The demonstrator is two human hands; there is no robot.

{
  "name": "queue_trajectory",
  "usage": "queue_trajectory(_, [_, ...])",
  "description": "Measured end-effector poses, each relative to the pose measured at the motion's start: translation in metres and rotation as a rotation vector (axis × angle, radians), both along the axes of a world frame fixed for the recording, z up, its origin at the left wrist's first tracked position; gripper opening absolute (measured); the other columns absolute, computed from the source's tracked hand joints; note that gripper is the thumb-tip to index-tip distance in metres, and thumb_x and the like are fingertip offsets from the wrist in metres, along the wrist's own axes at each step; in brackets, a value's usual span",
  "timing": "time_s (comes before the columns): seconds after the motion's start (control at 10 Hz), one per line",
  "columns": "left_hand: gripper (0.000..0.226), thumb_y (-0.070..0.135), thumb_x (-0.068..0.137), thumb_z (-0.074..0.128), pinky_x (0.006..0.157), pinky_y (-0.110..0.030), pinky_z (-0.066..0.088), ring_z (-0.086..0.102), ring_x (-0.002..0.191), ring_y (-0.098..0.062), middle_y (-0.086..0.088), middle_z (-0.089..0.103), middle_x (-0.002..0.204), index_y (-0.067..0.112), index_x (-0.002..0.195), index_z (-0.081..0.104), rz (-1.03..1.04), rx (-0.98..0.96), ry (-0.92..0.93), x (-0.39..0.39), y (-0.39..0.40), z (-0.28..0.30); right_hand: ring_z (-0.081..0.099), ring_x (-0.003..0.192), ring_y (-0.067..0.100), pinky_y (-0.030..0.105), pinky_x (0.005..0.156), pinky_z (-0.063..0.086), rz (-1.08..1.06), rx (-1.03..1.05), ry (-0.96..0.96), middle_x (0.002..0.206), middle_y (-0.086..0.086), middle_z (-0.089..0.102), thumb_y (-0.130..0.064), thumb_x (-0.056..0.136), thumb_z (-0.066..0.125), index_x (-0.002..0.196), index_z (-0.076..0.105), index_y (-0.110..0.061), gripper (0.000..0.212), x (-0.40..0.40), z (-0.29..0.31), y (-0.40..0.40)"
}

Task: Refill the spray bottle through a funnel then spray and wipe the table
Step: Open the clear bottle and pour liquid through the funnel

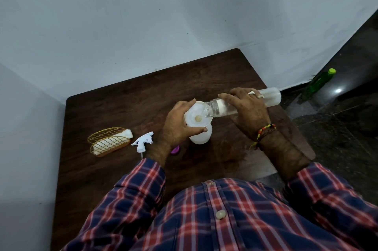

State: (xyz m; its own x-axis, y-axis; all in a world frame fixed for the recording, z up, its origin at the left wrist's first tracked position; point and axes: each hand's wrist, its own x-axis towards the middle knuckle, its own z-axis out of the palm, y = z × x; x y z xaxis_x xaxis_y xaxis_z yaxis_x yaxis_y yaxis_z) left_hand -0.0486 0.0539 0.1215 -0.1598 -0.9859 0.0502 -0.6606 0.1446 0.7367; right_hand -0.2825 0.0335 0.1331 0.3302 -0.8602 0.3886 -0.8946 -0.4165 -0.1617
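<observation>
A white funnel (195,115) sits in the mouth of the translucent spray bottle (201,136), which stands on the dark wooden table (114,107). My left hand (178,126) grips the funnel's rim and the bottle's neck. My right hand (245,107) holds a clear water bottle (270,96) tipped almost flat, its open mouth over the funnel. The white spray trigger head (143,141) lies on the table to the left of my left wrist.
A gold wire holder with a white cloth (110,141) lies at the table's left. A purple cap (176,150) peeks out below my left wrist. On the dark floor to the right stands a green bottle (321,80). Walls close in behind and to the left.
</observation>
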Motion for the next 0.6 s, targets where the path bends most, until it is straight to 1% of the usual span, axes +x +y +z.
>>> queue_trajectory(0.2, [0.097, 0.041, 0.06, 0.091, 0.098, -0.025, 0.044, 0.05, 0.115, -0.009, 0.003, 0.053, 0.129, 0.018, 0.143, 0.048, -0.005, -0.001, -0.01, 0.0005, -0.0006, -0.0012, 0.064, 0.098, 0.029, 0.046, 0.09, 0.046, 0.003, -0.01, -0.003, 0.108, 0.005, 0.066, -0.01, 0.068, 0.08, 0.12, 0.066, -0.023, 0.056, 0.0001, 0.001, -0.0006])
queue_trajectory(0.4, [0.096, 0.04, 0.061, 0.091, 0.093, -0.014, 0.039, 0.049, 0.113, -0.006, 0.004, 0.052, 0.129, 0.018, 0.144, 0.048, -0.006, -0.006, -0.01, 0.0003, -0.0016, -0.0014, 0.064, 0.098, 0.031, 0.048, 0.088, 0.047, 0.021, -0.004, -0.001, 0.107, 0.006, 0.066, -0.009, 0.065, 0.082, 0.119, 0.066, -0.022, 0.058, -0.0013, 0.0005, -0.0029])
queue_trajectory(0.5, [0.097, 0.04, 0.06, 0.091, 0.097, -0.022, 0.043, 0.05, 0.115, -0.009, 0.002, 0.053, 0.129, 0.017, 0.144, 0.048, -0.009, -0.009, -0.013, 0.0002, -0.0018, -0.0011, 0.064, 0.098, 0.03, 0.047, 0.087, 0.048, 0.024, -0.008, 0.0, 0.107, 0.006, 0.066, -0.009, 0.064, 0.082, 0.119, 0.066, -0.022, 0.058, -0.0018, -0.0004, -0.0039])
queue_trajectory(0.6, [0.097, 0.04, 0.06, 0.091, 0.097, -0.023, 0.043, 0.05, 0.115, -0.009, 0.002, 0.053, 0.129, 0.017, 0.144, 0.048, -0.009, -0.011, -0.012, 0.0005, -0.0015, -0.0012, 0.063, 0.098, 0.03, 0.048, 0.089, 0.047, 0.028, -0.013, 0.0, 0.107, 0.006, 0.066, -0.009, 0.064, 0.082, 0.119, 0.066, -0.022, 0.058, -0.0017, -0.0013, -0.0044])
